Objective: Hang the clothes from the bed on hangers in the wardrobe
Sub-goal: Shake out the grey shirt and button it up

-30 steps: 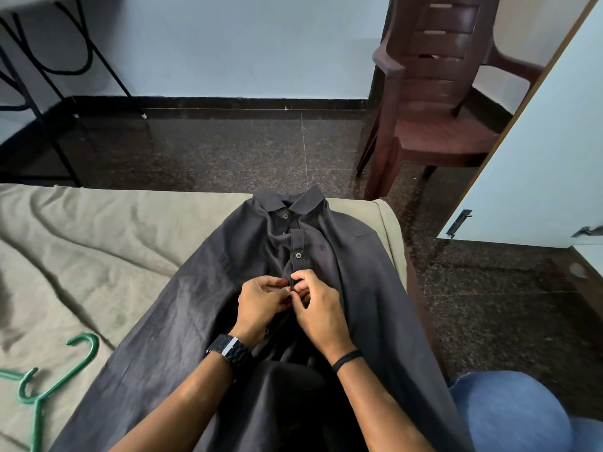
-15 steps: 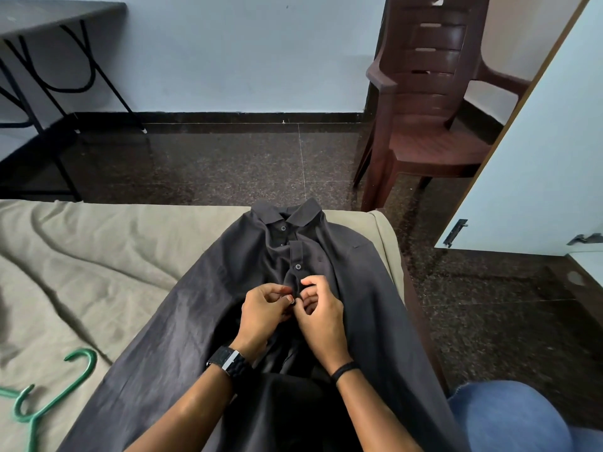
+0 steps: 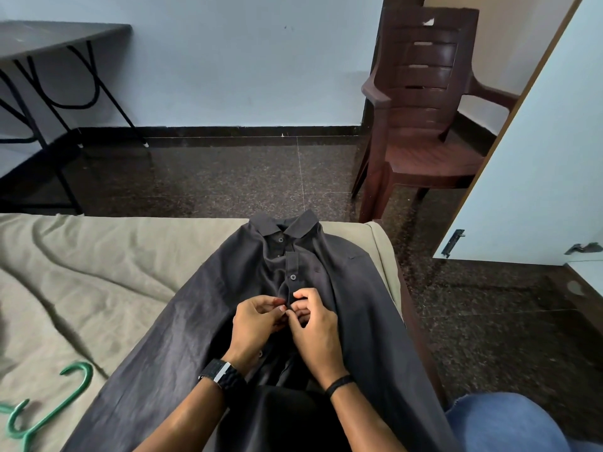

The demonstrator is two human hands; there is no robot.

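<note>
The dark grey collared button-up shirt (image 3: 202, 321) lies flat on the beige-sheeted bed (image 3: 81, 272). Left hand (image 3: 254, 327) and right hand (image 3: 315, 331) (fingers curled, tips meeting) both pinch its placket. A green plastic hanger (image 3: 49, 409) lies left.

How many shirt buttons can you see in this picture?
3: one at the collar, one mid-placket, one by the left wrist. The hands may hide others.

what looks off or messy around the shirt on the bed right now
Nothing damaged or spilled. The beige bedsheet is wrinkled, and green hangers lie loose on it, left of the dark shirt both hands are buttoning.
</note>
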